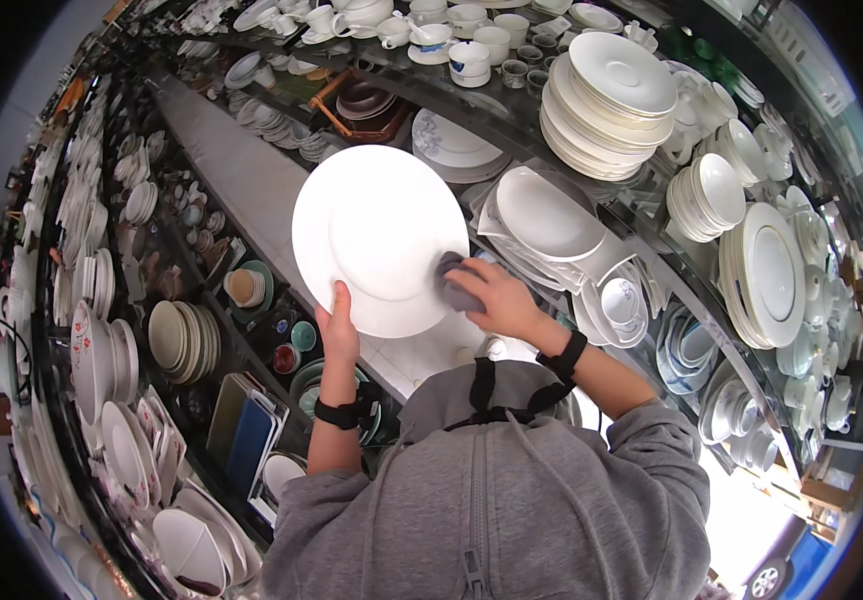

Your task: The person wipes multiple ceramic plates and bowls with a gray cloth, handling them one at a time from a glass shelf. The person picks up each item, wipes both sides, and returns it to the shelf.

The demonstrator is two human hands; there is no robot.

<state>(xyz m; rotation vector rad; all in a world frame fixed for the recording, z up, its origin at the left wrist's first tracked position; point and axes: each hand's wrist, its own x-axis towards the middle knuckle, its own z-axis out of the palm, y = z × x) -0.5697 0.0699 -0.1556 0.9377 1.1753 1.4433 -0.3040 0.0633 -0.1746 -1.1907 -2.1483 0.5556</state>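
A large round white plate point(380, 236) is held up over the aisle in front of my chest, its upper face bright with light. My left hand point(338, 330) grips its lower left rim, the thumb lying on top of the face; the fingers beneath are hidden. In my right hand point(502, 298) is a bunched grey cloth point(458, 283), pressed against the plate's right rim. Black bands circle both wrists.
To the right, a glass-topped shelf carries a tall stack of white plates point(607, 105), bowls point(709, 195) and cups point(470, 61). Square dishes point(544, 217) lie on the lower shelf. More plates point(185, 341) crowd the left shelves. Pale floor tiles point(251, 165) run along the aisle between.
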